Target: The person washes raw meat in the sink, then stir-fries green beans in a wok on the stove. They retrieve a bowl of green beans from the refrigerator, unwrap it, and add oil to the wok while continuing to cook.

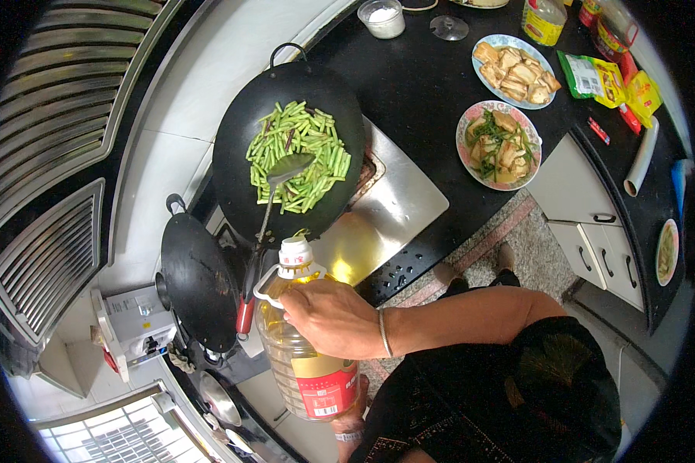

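My right hand [330, 318] grips the handle of a large clear plastic bottle of cooking oil [284, 359]. The bottle is tilted a little, its white cap [296, 249] towards the wok. Partly hidden behind the bottle's lower end, my left hand [359, 399] holds it near the base. Beyond the cap, a black wok [307, 81] on the stove contains cut green beans [324, 136]. A metal spatula [290, 168] rests with its blade on the beans; its black and red handle [245, 315] extends past the rim beside the bottle. No oil stream shows.
A second black wok [194, 283] stands left of the bottle. On the black counter [411, 75] are a plate of fried tofu [514, 72], a plate of tofu with greens [498, 144], a tub of white powder [381, 20] and seasoning packets [593, 78]. Water drops dot the counter's edge.
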The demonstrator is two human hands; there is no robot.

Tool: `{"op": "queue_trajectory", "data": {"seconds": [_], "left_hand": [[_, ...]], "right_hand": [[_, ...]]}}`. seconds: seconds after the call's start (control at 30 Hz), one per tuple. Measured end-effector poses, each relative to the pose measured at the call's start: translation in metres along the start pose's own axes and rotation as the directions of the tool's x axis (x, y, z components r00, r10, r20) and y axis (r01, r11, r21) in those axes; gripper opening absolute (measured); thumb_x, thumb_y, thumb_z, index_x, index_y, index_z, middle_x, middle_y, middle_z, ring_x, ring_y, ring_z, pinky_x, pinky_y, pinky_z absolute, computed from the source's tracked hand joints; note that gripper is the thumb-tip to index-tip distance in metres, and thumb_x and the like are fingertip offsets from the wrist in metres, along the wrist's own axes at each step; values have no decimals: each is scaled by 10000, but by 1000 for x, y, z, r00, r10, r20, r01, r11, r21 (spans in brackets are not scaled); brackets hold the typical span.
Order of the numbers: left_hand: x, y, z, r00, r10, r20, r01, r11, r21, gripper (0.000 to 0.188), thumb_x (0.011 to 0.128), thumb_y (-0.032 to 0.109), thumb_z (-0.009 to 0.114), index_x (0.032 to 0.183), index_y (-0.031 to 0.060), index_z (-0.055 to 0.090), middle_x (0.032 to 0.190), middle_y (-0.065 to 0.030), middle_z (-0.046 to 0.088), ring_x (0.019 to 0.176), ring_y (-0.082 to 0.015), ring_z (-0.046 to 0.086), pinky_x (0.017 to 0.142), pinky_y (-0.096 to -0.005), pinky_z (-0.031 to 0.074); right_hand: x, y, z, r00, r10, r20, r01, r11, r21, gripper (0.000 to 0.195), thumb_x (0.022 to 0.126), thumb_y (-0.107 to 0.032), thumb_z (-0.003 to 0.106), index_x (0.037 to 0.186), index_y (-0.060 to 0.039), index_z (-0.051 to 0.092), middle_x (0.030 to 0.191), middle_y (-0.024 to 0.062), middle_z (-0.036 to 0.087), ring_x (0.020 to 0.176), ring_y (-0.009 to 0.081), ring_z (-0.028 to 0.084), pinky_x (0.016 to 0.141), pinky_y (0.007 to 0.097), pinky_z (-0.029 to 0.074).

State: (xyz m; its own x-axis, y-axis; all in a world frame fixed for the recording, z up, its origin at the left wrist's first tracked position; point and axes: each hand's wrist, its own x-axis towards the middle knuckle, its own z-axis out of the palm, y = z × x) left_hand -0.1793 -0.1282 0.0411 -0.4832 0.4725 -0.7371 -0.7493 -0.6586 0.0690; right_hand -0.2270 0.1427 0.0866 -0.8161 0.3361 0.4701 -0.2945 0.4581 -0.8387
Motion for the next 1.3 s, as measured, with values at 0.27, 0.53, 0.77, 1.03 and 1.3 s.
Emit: {"op": "queue_trajectory", "data": {"seconds": [0.27, 0.53, 0.77, 1.03, 1.3], "left_hand": [[2, -2, 5, 1000, -20, -8, 20, 1000, -1, 454, 1049, 325, 395, 1396, 52, 497, 1418, -115, 533, 1292, -285, 484, 1093, -490, 334], [7, -7, 5, 999, -37, -20, 37, 999, -7, 457, 1050, 328, 385, 1397, 53, 498, 1424, -117, 529, 1309, -293, 470, 1110, -507, 312], [17, -12, 5, 997, -78, -16, 77, 997, -7, 459, 1051, 330, 377, 1397, 54, 499, 1429, -119, 526, 1324, -301, 458, 1125, -522, 293], [55, -35, 6, 970, -244, 8, 244, 970, 3, 462, 1052, 333, 367, 1397, 56, 501, 1435, -121, 523, 1341, -309, 445, 1142, -539, 271], [98, -91, 29, 869, -494, 31, 493, 869, 40, 466, 1054, 336, 358, 1398, 57, 502, 1440, -123, 520, 1358, -318, 431, 1160, -556, 249]], "right_hand": [[2, 4, 0, 997, 36, 61, -35, 999, -15, 200, 853, -80, 608, 986, 45, 525, 853, 186, 634, 789, 351, 648, 682, 445, 520], [5, 6, -2, 995, 49, 88, -48, 999, -12, 215, 835, -64, 603, 993, 55, 519, 858, 194, 639, 801, 354, 652, 691, 446, 529], [21, -5, -9, 999, -28, 36, 26, 999, 39, 238, 792, -72, 622, 977, 39, 521, 803, 174, 648, 776, 345, 672, 666, 446, 532], [47, -28, -56, 951, -301, -65, 303, 952, 30, 174, 763, -176, 601, 781, -12, 546, 618, 154, 579, 608, 345, 626, 544, 458, 491], [26, -67, -186, 955, -203, -217, 223, 972, 71, 165, 721, -71, 641, 833, 46, 611, 687, 229, 641, 654, 386, 663, 594, 444, 527]]}}
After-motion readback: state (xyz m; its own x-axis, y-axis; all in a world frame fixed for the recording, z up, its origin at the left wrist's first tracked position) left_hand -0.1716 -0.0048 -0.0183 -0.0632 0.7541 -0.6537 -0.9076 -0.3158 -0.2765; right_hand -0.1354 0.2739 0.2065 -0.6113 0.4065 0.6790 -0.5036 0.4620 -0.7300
